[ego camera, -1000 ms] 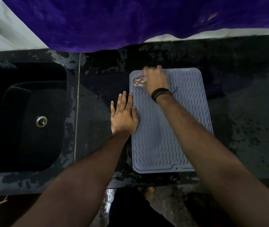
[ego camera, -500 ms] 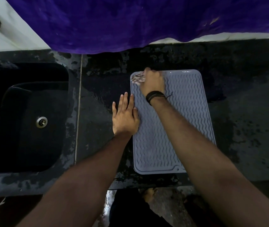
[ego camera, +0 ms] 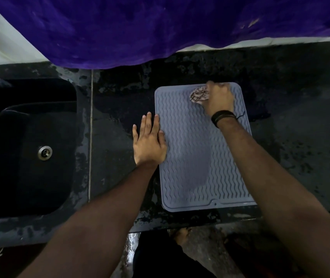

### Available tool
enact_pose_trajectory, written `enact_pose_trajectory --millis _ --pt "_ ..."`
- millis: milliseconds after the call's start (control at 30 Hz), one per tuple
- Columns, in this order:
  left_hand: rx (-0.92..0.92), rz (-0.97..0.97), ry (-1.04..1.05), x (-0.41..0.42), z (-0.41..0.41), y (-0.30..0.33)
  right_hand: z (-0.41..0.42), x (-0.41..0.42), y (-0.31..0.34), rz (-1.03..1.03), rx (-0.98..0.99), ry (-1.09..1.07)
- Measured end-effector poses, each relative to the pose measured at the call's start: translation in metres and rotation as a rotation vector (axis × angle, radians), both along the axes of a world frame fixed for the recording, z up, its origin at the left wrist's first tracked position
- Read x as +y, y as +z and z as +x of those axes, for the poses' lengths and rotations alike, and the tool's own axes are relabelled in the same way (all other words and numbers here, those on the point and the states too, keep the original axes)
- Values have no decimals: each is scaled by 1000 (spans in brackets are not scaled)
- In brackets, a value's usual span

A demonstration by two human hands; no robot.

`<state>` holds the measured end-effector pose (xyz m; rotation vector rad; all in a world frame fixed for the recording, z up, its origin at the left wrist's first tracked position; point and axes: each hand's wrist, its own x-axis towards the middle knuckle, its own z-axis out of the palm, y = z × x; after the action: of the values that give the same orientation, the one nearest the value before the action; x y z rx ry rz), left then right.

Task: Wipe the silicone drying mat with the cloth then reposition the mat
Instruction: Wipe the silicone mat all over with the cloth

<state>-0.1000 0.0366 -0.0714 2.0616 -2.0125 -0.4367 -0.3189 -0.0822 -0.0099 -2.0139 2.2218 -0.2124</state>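
Right hand (ego camera: 219, 99) grips balled cloth (ego camera: 199, 94) at far edge of mat (ego camera: 190, 157). Left hand (ego camera: 149, 145) lies flat, fingers (ego camera: 150, 125) extended, on mat's left edge and tabletop (ego camera: 116, 141).

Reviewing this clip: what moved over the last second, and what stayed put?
The right hand, gripping the cloth, slid from the far left corner of the silicone drying mat rightward along its far edge. Nothing was picked up or released. The left hand stayed flat, pressing the mat's left edge, and the mat kept its place on the counter beside the sink.
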Motion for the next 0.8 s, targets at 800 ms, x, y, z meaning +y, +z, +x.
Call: enact_pose_trajectory --millis 800 --pt "2 -2 1 0 0 1 -16 -15 -7 11 10 -7"
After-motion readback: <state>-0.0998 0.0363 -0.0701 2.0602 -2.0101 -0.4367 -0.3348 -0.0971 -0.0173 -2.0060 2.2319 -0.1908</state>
